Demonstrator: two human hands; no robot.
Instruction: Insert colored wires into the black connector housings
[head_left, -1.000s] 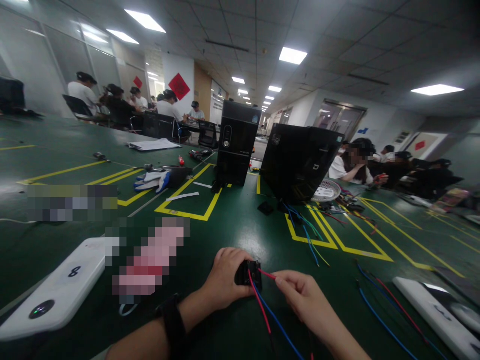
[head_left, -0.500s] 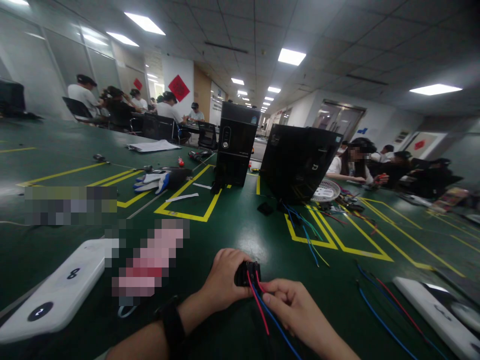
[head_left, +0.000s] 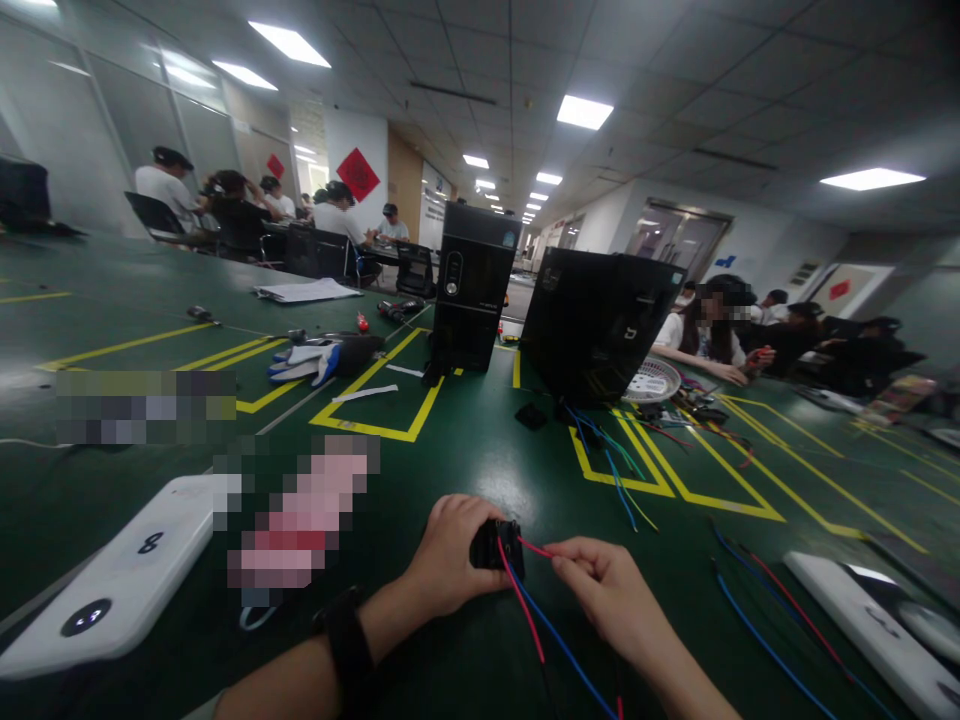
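Note:
My left hand (head_left: 450, 555) is wrapped round a small black electrical part (head_left: 487, 545) with terminals, just above the green table; its exact kind is not clear. Several wires come out of its right side. One red wire (head_left: 534, 548) runs from the part into the pinched fingers of my right hand (head_left: 596, 585). Another red wire (head_left: 527, 620) and a blue wire (head_left: 566, 650) hang from the part toward me, between my two forearms. My fingers hide part of the black piece.
Two black computer cases (head_left: 474, 290) stand ahead. White numbered devices (head_left: 142, 570) lie left and right. Loose blue and red wires (head_left: 772, 640) rest at right. Gloves (head_left: 304, 362) and a white basket (head_left: 651, 382) lie farther back. A person (head_left: 709, 330) sits at right.
My right hand has moved slightly right and up, away from the black part. The red wire in its fingers now stretches out sideways. My left hand has barely moved.

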